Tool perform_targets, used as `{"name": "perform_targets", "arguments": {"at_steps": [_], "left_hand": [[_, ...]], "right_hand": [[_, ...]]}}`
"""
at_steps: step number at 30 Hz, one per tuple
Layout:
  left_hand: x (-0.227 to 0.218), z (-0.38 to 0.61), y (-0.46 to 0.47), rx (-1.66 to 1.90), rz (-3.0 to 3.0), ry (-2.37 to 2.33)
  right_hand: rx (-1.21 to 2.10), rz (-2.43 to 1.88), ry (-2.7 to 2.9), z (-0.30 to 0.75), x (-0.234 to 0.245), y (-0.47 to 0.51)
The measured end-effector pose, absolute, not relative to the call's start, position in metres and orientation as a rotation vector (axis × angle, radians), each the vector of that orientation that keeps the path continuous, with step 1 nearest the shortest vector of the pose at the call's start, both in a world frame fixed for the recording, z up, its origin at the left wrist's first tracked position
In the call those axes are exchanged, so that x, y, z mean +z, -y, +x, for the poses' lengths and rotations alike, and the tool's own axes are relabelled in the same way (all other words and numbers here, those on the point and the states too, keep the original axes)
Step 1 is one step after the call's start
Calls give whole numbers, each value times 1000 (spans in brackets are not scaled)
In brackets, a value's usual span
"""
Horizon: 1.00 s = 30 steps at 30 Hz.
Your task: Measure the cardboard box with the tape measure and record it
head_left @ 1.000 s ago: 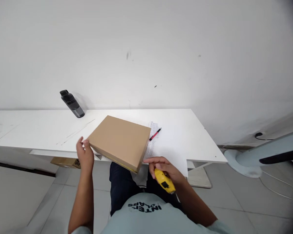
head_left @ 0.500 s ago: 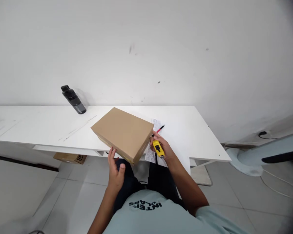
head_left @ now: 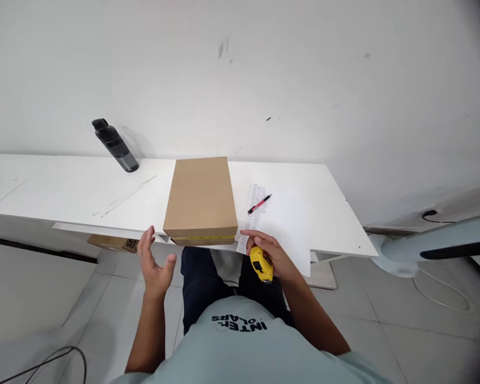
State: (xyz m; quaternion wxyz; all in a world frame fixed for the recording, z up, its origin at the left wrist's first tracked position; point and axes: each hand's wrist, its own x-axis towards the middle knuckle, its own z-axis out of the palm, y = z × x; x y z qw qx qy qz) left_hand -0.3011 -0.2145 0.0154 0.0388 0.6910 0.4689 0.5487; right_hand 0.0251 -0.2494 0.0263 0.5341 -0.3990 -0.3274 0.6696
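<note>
A brown cardboard box (head_left: 202, 194) lies flat on the white table (head_left: 300, 186), its front side with a yellow strip at the table's front edge. To the left of the box, my left hand (head_left: 156, 269) is raised with fingers apart and touches nothing. My right hand (head_left: 274, 256) holds a yellow tape measure (head_left: 261, 264) just off the table's front edge, its index finger stretched toward the box's near right corner. A red and black pen (head_left: 260, 204) rests on a printed paper strip (head_left: 256, 194), beyond my right hand.
On the left of the table stands a dark bottle (head_left: 116, 145). A white paper sheet (head_left: 290, 224) lies right of the strip and hangs over the edge. Below the table is another cardboard box (head_left: 112, 242). A pale stand (head_left: 398, 256) is at the right.
The box, tilted at my hands before, has turned and now lies flat on the table. My left hand has come away to the left; my right hand still holds the tape measure.
</note>
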Motion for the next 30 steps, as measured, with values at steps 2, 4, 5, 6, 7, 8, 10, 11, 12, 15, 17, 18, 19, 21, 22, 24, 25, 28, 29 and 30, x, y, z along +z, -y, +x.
{"name": "perform_targets", "arguments": {"at_steps": [2,4,5,6,7,8,10,11,12,15,17,18,19,21,22,24,25,28,29,30], "left_hand": [[25,-276,232,1811,2379,-1187],[32,-245,247,1653,2554,-907],[34,-230,253,1511,2589,-862],[35,-217,256,1385,2598,-851],[35,-207,259,1297,2599,-850],[34,-201,259,1244,2597,-856],[34,-197,258,1228,2609,-848],[34,-199,257,1242,2618,-844],[35,-202,256,1261,2621,-850],[40,-212,254,1341,2580,-932],[44,-214,254,1363,2550,-990],[46,-214,254,1366,2544,-993],[47,-213,254,1369,2537,-979],[48,-213,255,1392,2523,-919],[48,-214,256,1409,2525,-883],[47,-220,257,1435,2561,-826],[46,-226,257,1439,2591,-818],[46,-251,248,1488,2688,-946],[48,-261,242,1548,2715,-1035],[50,-272,234,1644,2729,-1130]], "right_hand": [[1550,-957,685,8,34,250],[1486,-959,544,-13,41,249],[1458,-955,493,-23,44,249],[1434,-947,465,-31,47,249],[1422,-937,463,-37,49,250],[1419,-925,479,-41,51,252],[1445,-889,529,-41,52,257],[1479,-866,556,-39,52,260],[1527,-839,584,-36,51,263],[1672,-772,678,-29,43,272],[1700,-760,720,-28,37,276],[1688,-767,735,-28,34,277],[1667,-779,750,-28,31,279],[1628,-808,795,-28,28,281],[1617,-830,826,-27,28,283],[1599,-884,901,-25,31,286],[1584,-911,946,-24,32,288],[1453,-943,1081,-16,40,291],[1383,-934,1112,-11,42,291],[1307,-920,1127,-6,45,288]]}}
